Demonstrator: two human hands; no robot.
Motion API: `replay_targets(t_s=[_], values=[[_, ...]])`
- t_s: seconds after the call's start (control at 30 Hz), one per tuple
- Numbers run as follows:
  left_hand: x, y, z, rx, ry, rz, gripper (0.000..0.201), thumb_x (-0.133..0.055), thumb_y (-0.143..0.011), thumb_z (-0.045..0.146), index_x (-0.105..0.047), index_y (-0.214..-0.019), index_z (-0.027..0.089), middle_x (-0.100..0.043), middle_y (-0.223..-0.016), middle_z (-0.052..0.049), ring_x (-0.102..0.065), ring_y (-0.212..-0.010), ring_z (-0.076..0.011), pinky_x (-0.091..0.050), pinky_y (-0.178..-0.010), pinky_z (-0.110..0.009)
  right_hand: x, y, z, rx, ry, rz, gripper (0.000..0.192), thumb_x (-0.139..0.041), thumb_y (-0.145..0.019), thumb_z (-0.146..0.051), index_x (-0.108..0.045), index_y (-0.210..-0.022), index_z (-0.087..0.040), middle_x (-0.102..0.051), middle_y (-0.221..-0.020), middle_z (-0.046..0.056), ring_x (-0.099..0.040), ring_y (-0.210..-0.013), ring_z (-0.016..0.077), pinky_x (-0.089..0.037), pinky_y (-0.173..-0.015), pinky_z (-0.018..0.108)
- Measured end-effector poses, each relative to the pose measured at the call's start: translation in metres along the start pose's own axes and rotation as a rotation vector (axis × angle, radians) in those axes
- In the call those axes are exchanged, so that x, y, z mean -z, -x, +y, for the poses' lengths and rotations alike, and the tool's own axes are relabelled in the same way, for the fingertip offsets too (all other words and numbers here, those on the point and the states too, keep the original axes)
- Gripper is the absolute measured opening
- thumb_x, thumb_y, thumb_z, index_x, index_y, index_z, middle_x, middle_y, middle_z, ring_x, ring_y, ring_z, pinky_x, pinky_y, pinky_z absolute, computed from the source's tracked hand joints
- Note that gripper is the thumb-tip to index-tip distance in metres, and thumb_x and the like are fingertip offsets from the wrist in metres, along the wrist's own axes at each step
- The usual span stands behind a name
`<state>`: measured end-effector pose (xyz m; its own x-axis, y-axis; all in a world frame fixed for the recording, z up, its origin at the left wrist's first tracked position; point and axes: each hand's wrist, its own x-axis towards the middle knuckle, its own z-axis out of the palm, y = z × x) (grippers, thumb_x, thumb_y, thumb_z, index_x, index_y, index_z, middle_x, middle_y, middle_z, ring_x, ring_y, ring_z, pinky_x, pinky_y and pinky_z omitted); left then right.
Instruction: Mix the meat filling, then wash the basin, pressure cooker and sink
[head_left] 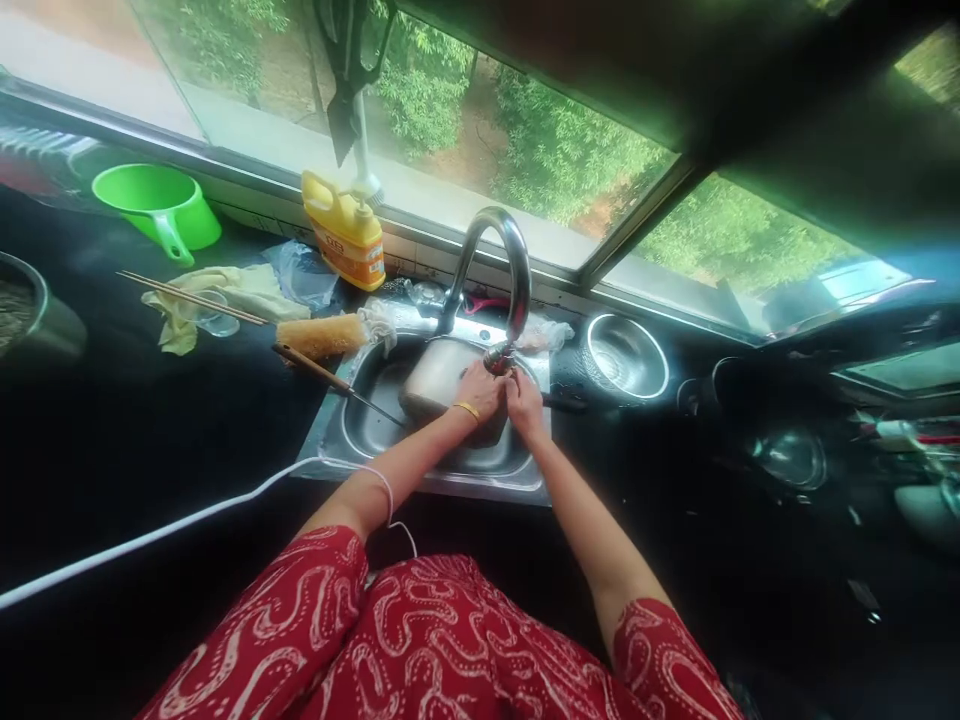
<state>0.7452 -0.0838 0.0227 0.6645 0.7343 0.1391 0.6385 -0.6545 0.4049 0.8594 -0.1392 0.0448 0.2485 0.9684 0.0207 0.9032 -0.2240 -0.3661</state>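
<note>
Both my hands meet over the steel sink (360, 425), right below the spout of the curved faucet (517, 270). My left hand (480, 390), with a yellow band at its wrist, has its fingers bent in toward the other hand. Closed fingers also show on my right hand (523, 400), whose fingertips touch or nearly touch the left ones. What lies between them is too small to make out. Under the hands sits a pale metal pan-like vessel (439, 370); a dark handle (562, 403) sticks out on the right. A thin wooden-handled tool (322, 370) leans across the sink's left rim.
Left of the sink lie a tan loofah-like roll (322, 335), chopsticks (187, 297) and a yellow cloth (176, 330). Behind stand a yellow jug (345, 235) and a green dipper (191, 215). A steel bowl (630, 355) is at right. A white cable (187, 525) crosses my left arm.
</note>
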Motion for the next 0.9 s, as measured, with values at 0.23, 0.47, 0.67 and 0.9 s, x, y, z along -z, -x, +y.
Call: replay_targets(t_s=[0.23, 0.47, 0.67, 0.9], values=[[0.016, 0.014, -0.02, -0.063, 0.024, 0.005, 0.044, -0.047, -0.093, 0.031, -0.056, -0.136, 0.026, -0.041, -0.15, -0.009, -0.027, -0.143, -0.032, -0.02, -0.116, -0.053, -0.031, -0.07, -0.01, 0.088, -0.173, -0.056, 0.039, -0.039, -0.093, -0.025, -0.057, -0.125, -0.013, -0.062, -0.121, 0.013, -0.051, -0.117, 0.0242, -0.039, -0.101, 0.036], [-0.006, 0.031, -0.127, 0.319, 0.411, 0.225, 0.047, -0.035, -0.097, 0.03, -0.052, -0.14, 0.02, -0.045, -0.148, -0.01, -0.038, -0.137, -0.0249, -0.028, -0.116, -0.043, -0.052, -0.051, 0.027, -0.106, -0.4, 0.07, 0.038, -0.042, -0.091, -0.042, -0.065, -0.102, -0.014, -0.067, -0.095, 0.009, -0.056, -0.099, 0.0233, -0.044, -0.092, 0.036], [-0.002, 0.019, -0.143, 0.383, 0.488, 0.138, 0.052, -0.03, -0.095, 0.02, -0.046, -0.144, 0.014, -0.046, -0.148, -0.01, -0.038, -0.138, -0.0214, -0.027, -0.117, -0.038, -0.044, -0.046, 0.032, -0.079, -0.582, 0.062, 0.04, -0.045, -0.088, -0.049, -0.068, -0.087, -0.017, -0.068, -0.085, 0.006, -0.059, -0.089, 0.0228, -0.044, -0.088, 0.036], [-0.004, 0.033, 0.005, 0.105, 0.069, 0.204, 0.043, -0.05, -0.09, 0.026, -0.058, -0.132, 0.027, -0.042, -0.148, -0.01, -0.029, -0.141, -0.0313, -0.019, -0.116, -0.056, -0.04, -0.045, 0.005, -0.143, -0.476, 0.139, 0.041, -0.035, -0.088, -0.042, -0.066, -0.073, -0.02, -0.069, -0.074, 0.006, -0.058, -0.077, 0.0226, -0.043, -0.072, 0.031]])
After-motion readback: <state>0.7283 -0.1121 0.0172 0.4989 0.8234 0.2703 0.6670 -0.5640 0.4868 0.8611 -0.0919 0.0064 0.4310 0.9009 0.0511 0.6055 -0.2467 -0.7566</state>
